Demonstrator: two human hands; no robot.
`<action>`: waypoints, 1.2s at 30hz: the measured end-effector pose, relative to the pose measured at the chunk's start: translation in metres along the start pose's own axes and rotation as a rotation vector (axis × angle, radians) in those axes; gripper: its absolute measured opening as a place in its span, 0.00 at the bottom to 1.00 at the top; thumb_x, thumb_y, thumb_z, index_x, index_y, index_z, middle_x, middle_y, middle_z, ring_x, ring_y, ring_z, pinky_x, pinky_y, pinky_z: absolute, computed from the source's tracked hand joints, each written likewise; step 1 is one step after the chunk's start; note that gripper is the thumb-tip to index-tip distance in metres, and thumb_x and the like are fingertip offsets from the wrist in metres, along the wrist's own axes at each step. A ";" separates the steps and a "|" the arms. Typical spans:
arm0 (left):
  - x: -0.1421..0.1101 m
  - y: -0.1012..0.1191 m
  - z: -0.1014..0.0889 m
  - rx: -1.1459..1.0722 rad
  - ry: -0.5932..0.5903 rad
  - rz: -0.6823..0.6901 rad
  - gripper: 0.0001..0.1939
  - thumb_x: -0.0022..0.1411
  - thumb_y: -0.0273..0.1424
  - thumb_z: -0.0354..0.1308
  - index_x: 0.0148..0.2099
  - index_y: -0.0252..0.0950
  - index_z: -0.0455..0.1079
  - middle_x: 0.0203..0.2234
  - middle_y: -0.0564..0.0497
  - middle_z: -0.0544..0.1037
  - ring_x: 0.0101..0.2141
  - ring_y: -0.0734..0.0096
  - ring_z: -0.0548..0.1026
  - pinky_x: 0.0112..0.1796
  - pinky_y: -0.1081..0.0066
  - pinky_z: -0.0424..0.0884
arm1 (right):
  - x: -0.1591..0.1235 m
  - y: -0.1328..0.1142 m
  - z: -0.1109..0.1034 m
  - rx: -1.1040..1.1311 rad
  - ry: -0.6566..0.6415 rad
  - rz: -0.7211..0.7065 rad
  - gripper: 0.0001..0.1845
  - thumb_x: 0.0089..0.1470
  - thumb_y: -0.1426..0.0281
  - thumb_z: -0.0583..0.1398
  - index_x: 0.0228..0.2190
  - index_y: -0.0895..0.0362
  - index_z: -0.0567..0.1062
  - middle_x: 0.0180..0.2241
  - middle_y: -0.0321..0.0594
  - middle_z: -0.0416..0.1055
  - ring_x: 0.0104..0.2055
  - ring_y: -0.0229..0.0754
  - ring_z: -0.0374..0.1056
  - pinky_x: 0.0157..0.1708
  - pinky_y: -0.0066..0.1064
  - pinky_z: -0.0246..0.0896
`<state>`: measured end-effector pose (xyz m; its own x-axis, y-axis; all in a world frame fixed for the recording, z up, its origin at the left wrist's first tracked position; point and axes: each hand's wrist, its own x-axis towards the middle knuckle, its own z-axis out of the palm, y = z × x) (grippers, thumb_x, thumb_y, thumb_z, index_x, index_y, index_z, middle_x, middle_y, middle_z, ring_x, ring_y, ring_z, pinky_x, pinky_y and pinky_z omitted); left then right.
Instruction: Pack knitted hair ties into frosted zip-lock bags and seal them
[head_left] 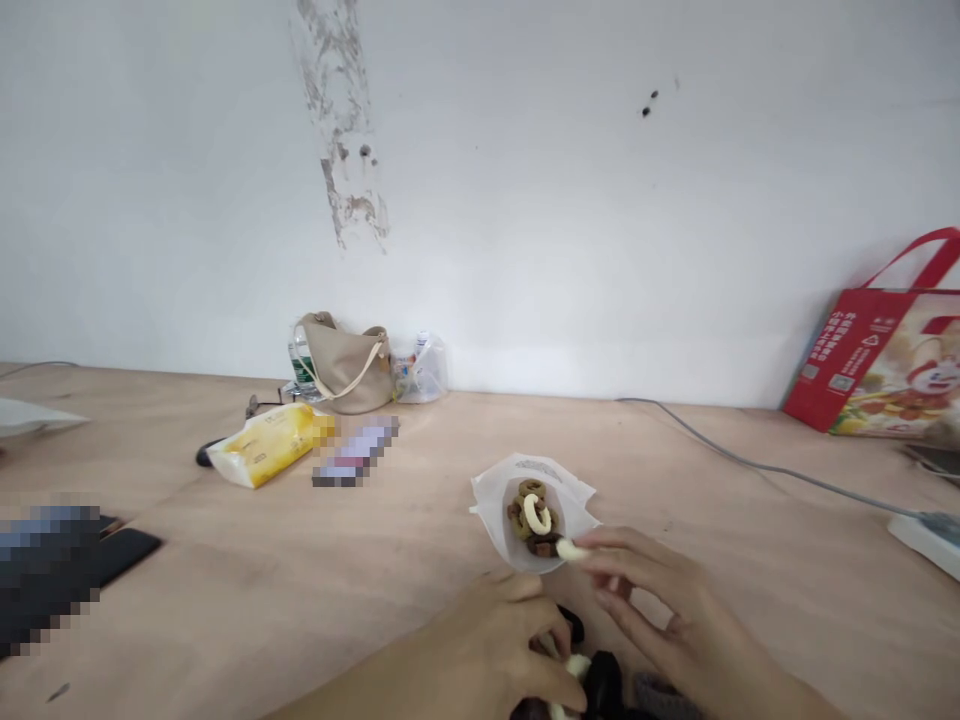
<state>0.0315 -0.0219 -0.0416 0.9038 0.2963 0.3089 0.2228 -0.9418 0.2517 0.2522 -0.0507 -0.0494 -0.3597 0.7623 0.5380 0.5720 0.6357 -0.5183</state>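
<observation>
White wall (480, 170) behind plywood table (225, 590); beige handbag (345, 368) and red gift bag (874, 350) along far edge, yellow tissue pack (262, 445) nearby. Middle of table, toward near edge: white paper wrapper (559, 478) holding brown and cream ring snacks (534, 515). Right hand (660, 600) nearly closed, pinching cream snack piece (571, 549) at wrapper's lip. Left hand (495, 640) curled around second cream piece (577, 667), just beside black objects (602, 685), kind unclear.

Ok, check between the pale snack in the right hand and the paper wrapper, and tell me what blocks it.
Nothing visible blocks it. The pale snack piece, held in the fingers of the right hand, touches or nearly touches the edge of the white paper wrapper.
</observation>
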 end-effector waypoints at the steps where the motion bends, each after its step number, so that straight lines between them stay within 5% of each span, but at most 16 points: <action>1: 0.000 0.002 -0.002 0.010 -0.003 -0.004 0.03 0.62 0.31 0.60 0.37 0.45 0.75 0.35 0.53 0.79 0.39 0.67 0.74 0.41 0.71 0.68 | 0.000 -0.001 0.000 -0.034 0.016 -0.023 0.18 0.57 0.75 0.53 0.48 0.52 0.71 0.55 0.46 0.66 0.50 0.43 0.69 0.45 0.31 0.68; 4: 0.001 0.009 -0.007 0.041 0.000 -0.012 0.03 0.63 0.30 0.58 0.36 0.43 0.73 0.34 0.53 0.80 0.41 0.66 0.73 0.44 0.69 0.67 | 0.000 -0.004 -0.002 -0.098 -0.040 -0.085 0.22 0.57 0.74 0.54 0.53 0.52 0.68 0.61 0.45 0.58 0.59 0.45 0.61 0.52 0.33 0.63; 12: 0.006 0.012 -0.015 -0.066 0.173 -0.041 0.06 0.55 0.23 0.56 0.33 0.40 0.72 0.26 0.54 0.79 0.29 0.71 0.72 0.36 0.70 0.68 | -0.004 0.002 0.002 -0.004 0.069 -0.092 0.14 0.59 0.76 0.52 0.43 0.52 0.73 0.44 0.42 0.76 0.46 0.41 0.72 0.44 0.29 0.68; 15: 0.009 0.006 -0.025 -0.053 0.380 -0.125 0.08 0.49 0.21 0.55 0.30 0.38 0.71 0.22 0.54 0.76 0.26 0.70 0.70 0.31 0.71 0.67 | -0.003 -0.001 0.002 0.023 0.054 -0.045 0.16 0.58 0.76 0.51 0.45 0.51 0.71 0.41 0.41 0.76 0.41 0.40 0.73 0.39 0.27 0.69; 19: 0.009 -0.011 -0.027 0.140 0.666 -0.333 0.10 0.53 0.21 0.53 0.35 0.37 0.73 0.22 0.52 0.77 0.26 0.68 0.72 0.31 0.69 0.69 | -0.001 -0.009 0.001 0.028 -0.008 -0.013 0.10 0.60 0.72 0.51 0.38 0.52 0.72 0.34 0.38 0.76 0.32 0.38 0.72 0.32 0.24 0.67; 25: 0.006 -0.020 -0.019 0.195 0.589 -0.351 0.14 0.54 0.21 0.54 0.41 0.38 0.74 0.27 0.51 0.80 0.30 0.66 0.74 0.33 0.68 0.72 | -0.002 -0.017 0.016 -0.059 -0.240 -0.240 0.09 0.63 0.65 0.54 0.33 0.51 0.72 0.29 0.33 0.75 0.29 0.35 0.69 0.30 0.23 0.61; 30: 0.007 -0.014 -0.021 0.147 0.572 -0.357 0.11 0.54 0.20 0.54 0.35 0.39 0.74 0.26 0.53 0.81 0.30 0.66 0.74 0.33 0.67 0.70 | -0.005 -0.011 0.041 -0.318 -0.111 -0.498 0.18 0.67 0.64 0.48 0.29 0.54 0.69 0.23 0.30 0.71 0.25 0.35 0.66 0.26 0.26 0.57; 36: 0.006 -0.014 -0.023 0.130 0.563 -0.323 0.10 0.56 0.20 0.53 0.32 0.39 0.73 0.25 0.54 0.80 0.29 0.67 0.74 0.33 0.67 0.68 | -0.005 -0.013 0.031 -0.373 -0.036 -0.477 0.21 0.67 0.70 0.45 0.22 0.54 0.66 0.21 0.31 0.69 0.22 0.34 0.65 0.24 0.25 0.58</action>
<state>0.0257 -0.0034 -0.0224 0.4627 0.5719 0.6773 0.5249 -0.7925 0.3106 0.2239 -0.0586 -0.0659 -0.6608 0.4116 0.6277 0.5593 0.8277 0.0459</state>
